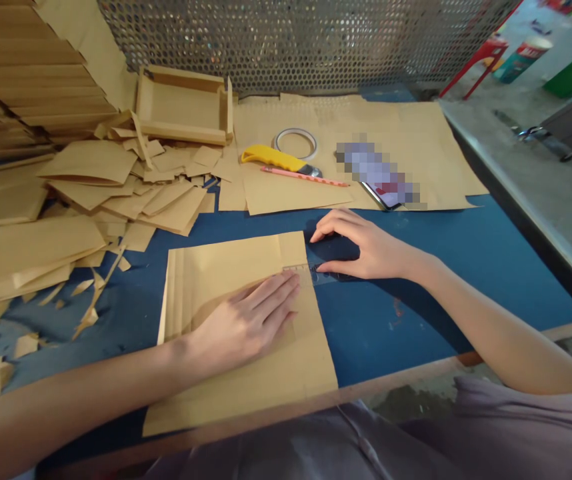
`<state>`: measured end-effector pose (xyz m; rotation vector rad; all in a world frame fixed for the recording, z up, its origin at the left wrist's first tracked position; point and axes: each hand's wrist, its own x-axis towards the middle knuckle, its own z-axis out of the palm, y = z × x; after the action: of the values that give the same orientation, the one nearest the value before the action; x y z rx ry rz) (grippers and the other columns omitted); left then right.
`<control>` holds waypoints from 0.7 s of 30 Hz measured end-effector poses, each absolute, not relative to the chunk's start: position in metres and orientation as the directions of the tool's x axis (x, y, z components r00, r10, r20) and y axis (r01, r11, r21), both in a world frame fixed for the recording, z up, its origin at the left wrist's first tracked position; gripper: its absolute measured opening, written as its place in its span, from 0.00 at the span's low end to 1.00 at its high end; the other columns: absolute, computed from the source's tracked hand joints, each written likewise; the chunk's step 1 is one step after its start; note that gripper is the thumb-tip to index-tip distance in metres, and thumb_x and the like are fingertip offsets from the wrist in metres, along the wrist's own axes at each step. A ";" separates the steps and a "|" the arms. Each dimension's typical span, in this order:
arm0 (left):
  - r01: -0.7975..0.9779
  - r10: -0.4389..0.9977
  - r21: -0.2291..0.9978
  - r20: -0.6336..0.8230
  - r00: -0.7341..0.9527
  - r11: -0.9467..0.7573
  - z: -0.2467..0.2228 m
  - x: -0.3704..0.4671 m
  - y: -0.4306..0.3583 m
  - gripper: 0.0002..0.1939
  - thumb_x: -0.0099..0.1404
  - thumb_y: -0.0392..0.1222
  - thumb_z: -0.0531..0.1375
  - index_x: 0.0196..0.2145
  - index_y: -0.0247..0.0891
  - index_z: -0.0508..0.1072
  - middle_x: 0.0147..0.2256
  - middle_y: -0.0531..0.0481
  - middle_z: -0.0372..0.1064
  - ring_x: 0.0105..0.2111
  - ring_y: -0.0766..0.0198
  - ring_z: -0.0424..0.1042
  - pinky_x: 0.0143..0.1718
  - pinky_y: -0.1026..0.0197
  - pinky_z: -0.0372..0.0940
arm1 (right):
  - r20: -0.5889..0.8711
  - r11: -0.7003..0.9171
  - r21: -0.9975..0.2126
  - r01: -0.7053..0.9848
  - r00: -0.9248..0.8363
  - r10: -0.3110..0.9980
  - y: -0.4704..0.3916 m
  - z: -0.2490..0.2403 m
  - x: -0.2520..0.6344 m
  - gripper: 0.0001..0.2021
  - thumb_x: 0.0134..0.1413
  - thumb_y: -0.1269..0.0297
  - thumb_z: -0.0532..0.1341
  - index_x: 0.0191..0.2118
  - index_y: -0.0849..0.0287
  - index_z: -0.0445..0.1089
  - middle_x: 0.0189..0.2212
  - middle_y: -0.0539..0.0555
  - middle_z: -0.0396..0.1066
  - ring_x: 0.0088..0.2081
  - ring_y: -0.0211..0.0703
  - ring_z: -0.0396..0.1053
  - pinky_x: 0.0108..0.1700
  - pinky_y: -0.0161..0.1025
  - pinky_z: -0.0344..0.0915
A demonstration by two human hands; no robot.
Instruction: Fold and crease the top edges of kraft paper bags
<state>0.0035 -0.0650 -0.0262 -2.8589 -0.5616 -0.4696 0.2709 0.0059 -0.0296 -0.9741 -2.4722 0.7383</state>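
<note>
A folded sheet of brown paper (246, 373) lies on the blue tabletop in front of me, with creases along its left side. My left hand (251, 320) rests flat on it, fingers stretched out and side by side. Under those fingertips lies a clear ruler (296, 268), which sticks out past the paper's right edge. My right hand (361, 247) is just right of the paper, thumb and fingers apart in a curved shape, with the thumb tip beside the ruler's outer end. Nothing shows between its fingers.
Behind the paper lie a yellow cutter (276, 159), a pink pencil (306, 176), a tape roll (296, 143) and a phone (383, 180) on brown sheets (431, 153). Paper scraps (86, 200) cover the left side, near a cardboard tray (183, 103). A perforated metal panel (286, 47) stands behind.
</note>
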 end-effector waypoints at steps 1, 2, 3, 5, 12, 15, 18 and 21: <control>0.393 0.333 -0.124 0.339 0.880 -0.911 -0.026 0.003 -0.065 0.16 0.73 0.31 0.50 0.51 0.21 0.72 0.52 0.36 0.72 0.55 0.52 0.71 0.53 0.54 0.71 | 0.157 0.623 -0.595 0.508 -0.686 0.710 0.006 -0.030 0.271 0.17 0.55 0.53 0.65 0.46 0.56 0.67 0.44 0.58 0.69 0.49 0.52 0.67 0.53 0.50 0.64; 0.392 0.332 -0.125 0.337 0.881 -0.911 -0.026 0.003 -0.065 0.16 0.73 0.31 0.50 0.51 0.21 0.72 0.52 0.36 0.72 0.55 0.52 0.71 0.53 0.54 0.71 | 0.163 0.625 -0.595 0.505 -0.686 0.709 0.006 -0.030 0.271 0.17 0.55 0.53 0.65 0.46 0.56 0.67 0.44 0.58 0.69 0.49 0.52 0.67 0.53 0.50 0.64; 0.392 0.333 -0.127 0.336 0.881 -0.911 -0.026 0.003 -0.066 0.16 0.73 0.31 0.50 0.51 0.21 0.72 0.52 0.37 0.72 0.55 0.52 0.71 0.53 0.55 0.71 | 0.168 0.627 -0.596 0.501 -0.686 0.708 0.006 -0.031 0.271 0.17 0.55 0.53 0.65 0.46 0.56 0.68 0.44 0.58 0.69 0.49 0.52 0.68 0.53 0.50 0.64; 0.398 0.338 -0.127 0.334 0.880 -0.909 -0.027 0.003 -0.066 0.15 0.73 0.31 0.51 0.51 0.21 0.72 0.52 0.37 0.72 0.55 0.53 0.71 0.54 0.55 0.70 | 0.175 0.631 -0.596 0.497 -0.686 0.706 0.006 -0.031 0.271 0.17 0.55 0.53 0.65 0.46 0.56 0.68 0.44 0.59 0.69 0.49 0.52 0.68 0.53 0.50 0.64; 0.414 0.347 -0.132 0.353 0.869 -0.901 -0.027 0.004 -0.065 0.16 0.74 0.32 0.50 0.51 0.23 0.73 0.52 0.39 0.72 0.54 0.54 0.71 0.54 0.56 0.71 | 0.175 0.628 -0.598 0.499 -0.683 0.709 0.006 -0.030 0.271 0.17 0.54 0.54 0.66 0.46 0.57 0.69 0.44 0.59 0.70 0.49 0.51 0.68 0.52 0.49 0.65; 0.418 0.348 -0.129 0.367 0.863 -0.899 -0.027 0.004 -0.065 0.15 0.73 0.33 0.51 0.50 0.22 0.73 0.52 0.38 0.72 0.54 0.55 0.71 0.54 0.56 0.71 | 0.179 0.584 -0.647 0.491 -0.647 0.741 0.005 -0.028 0.269 0.14 0.56 0.55 0.64 0.45 0.57 0.69 0.42 0.57 0.71 0.44 0.48 0.70 0.47 0.45 0.68; 0.424 0.347 -0.139 0.380 0.857 -0.895 -0.028 0.006 -0.066 0.15 0.74 0.34 0.51 0.51 0.23 0.73 0.52 0.39 0.73 0.54 0.56 0.71 0.55 0.57 0.70 | 0.273 0.560 -0.641 0.525 -0.526 0.806 0.009 -0.027 0.268 0.08 0.61 0.59 0.61 0.41 0.57 0.71 0.36 0.54 0.74 0.34 0.42 0.70 0.38 0.41 0.68; 0.433 0.344 -0.156 0.400 0.849 -0.888 -0.029 0.007 -0.065 0.16 0.74 0.35 0.51 0.50 0.24 0.74 0.51 0.41 0.73 0.54 0.57 0.72 0.55 0.59 0.70 | 0.439 0.598 -0.468 0.650 -0.416 0.796 0.024 -0.027 0.270 0.07 0.63 0.62 0.58 0.36 0.57 0.71 0.32 0.55 0.73 0.32 0.43 0.69 0.36 0.42 0.67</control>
<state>0.0066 -0.0654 -0.0292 -2.7861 -0.5954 -0.5369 0.2702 0.0238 -0.0269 -1.1388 -2.1897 0.2974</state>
